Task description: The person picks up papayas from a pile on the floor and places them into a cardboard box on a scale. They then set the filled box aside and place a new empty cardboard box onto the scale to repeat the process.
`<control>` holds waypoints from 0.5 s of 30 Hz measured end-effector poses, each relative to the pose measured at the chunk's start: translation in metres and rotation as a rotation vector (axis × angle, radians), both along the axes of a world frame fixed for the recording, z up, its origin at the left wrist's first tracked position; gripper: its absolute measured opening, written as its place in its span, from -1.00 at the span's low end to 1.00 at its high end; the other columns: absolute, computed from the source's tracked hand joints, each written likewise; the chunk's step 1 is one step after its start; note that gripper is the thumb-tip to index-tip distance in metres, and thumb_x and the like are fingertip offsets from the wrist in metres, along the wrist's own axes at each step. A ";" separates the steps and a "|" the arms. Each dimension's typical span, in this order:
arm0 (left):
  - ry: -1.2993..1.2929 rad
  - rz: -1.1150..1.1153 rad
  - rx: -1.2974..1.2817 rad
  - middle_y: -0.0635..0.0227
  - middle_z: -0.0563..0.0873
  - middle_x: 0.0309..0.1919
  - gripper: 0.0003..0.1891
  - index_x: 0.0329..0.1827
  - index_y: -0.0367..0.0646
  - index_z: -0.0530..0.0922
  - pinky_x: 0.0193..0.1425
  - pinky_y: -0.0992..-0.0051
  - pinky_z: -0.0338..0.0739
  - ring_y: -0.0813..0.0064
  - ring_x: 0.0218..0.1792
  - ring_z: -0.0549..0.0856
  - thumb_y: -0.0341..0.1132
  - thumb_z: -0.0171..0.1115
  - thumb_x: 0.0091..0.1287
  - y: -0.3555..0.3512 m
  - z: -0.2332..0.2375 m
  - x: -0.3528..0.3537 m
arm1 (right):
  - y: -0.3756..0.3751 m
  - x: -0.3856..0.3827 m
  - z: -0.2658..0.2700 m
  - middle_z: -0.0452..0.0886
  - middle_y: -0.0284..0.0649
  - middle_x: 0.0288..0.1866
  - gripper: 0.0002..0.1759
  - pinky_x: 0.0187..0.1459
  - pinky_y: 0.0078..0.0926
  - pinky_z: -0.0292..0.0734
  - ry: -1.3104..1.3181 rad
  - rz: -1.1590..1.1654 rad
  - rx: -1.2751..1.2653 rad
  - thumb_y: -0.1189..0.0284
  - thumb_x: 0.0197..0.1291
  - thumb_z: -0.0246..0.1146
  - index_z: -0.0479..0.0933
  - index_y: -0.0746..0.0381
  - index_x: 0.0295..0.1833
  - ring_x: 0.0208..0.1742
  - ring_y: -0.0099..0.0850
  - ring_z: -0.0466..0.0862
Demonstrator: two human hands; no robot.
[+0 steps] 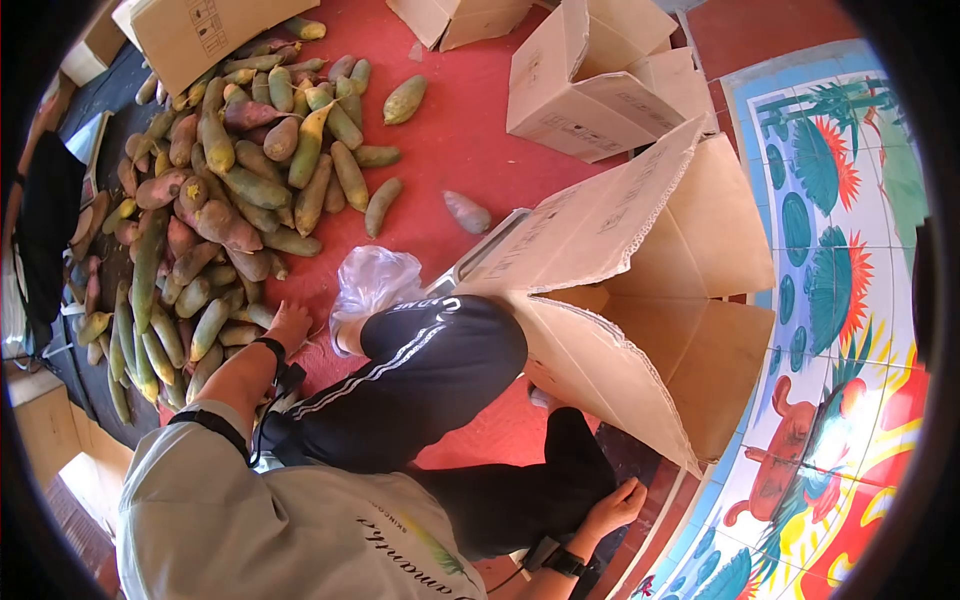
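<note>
A large pile of long vegetables (230,190) that look like radishes, some green and some reddish-purple, lies along the left. My left hand (290,325) reaches down at the pile's lower right edge, close to a pale green radish (260,315). Its fingers are apart, and I see nothing held in them. By my bent right knee is my right hand (616,505), with its fingers loosely bent and slightly apart. It shows nothing in its grasp. A clear plastic bag (375,280) covers my left foot.
A tall open cardboard box (610,370) stands right of my legs, its flaps raised. Another open box (600,90) is behind it. More cardboard (210,35) overhangs the pile. A single radish (466,212) lies on the red floor (440,150). Painted tiles (820,300) line the right.
</note>
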State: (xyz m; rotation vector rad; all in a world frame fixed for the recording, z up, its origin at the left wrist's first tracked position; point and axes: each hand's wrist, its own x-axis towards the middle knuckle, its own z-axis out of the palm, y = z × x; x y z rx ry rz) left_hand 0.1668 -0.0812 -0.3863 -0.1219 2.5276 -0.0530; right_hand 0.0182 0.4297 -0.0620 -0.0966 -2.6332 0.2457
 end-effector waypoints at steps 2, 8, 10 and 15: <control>-0.076 0.074 0.078 0.27 0.53 0.01 -0.72 -0.09 -0.07 0.61 0.18 0.19 0.30 0.27 0.14 0.43 -0.24 0.12 0.16 0.000 0.004 -0.002 | 0.000 -0.001 -0.001 0.44 0.01 -0.50 -0.74 -0.42 -0.25 0.33 0.019 0.026 -0.025 0.42 0.30 0.03 0.42 0.41 -0.35 -0.49 -0.13 0.44; -0.043 -0.055 0.076 0.30 0.61 -0.08 -0.78 -0.19 -0.07 0.64 0.12 0.21 0.39 0.25 0.02 0.55 -0.27 0.20 0.10 -0.009 0.040 -0.009 | -0.009 0.002 0.004 0.44 0.03 -0.49 -0.74 -0.40 -0.23 0.33 0.002 0.003 -0.053 0.42 0.30 0.02 0.41 0.41 -0.36 -0.48 -0.11 0.44; -0.188 0.070 0.064 0.24 0.60 -0.07 -0.80 -0.27 -0.08 0.66 0.06 0.26 0.44 0.22 0.00 0.58 -0.29 0.26 0.03 -0.021 0.044 -0.019 | -0.008 0.002 0.002 0.44 0.03 -0.48 -0.74 -0.40 -0.22 0.33 0.022 -0.001 -0.066 0.42 0.30 0.02 0.41 0.40 -0.36 -0.47 -0.09 0.44; -0.056 0.349 0.136 0.15 0.58 -0.07 -0.54 0.01 -0.11 0.51 0.05 0.30 0.47 0.14 0.00 0.58 -0.33 0.32 -0.04 -0.056 0.053 -0.016 | -0.007 0.001 -0.001 0.45 0.02 -0.47 -0.76 -0.40 -0.22 0.33 0.076 0.036 -0.054 0.42 0.28 0.03 0.40 0.39 -0.36 -0.46 -0.07 0.45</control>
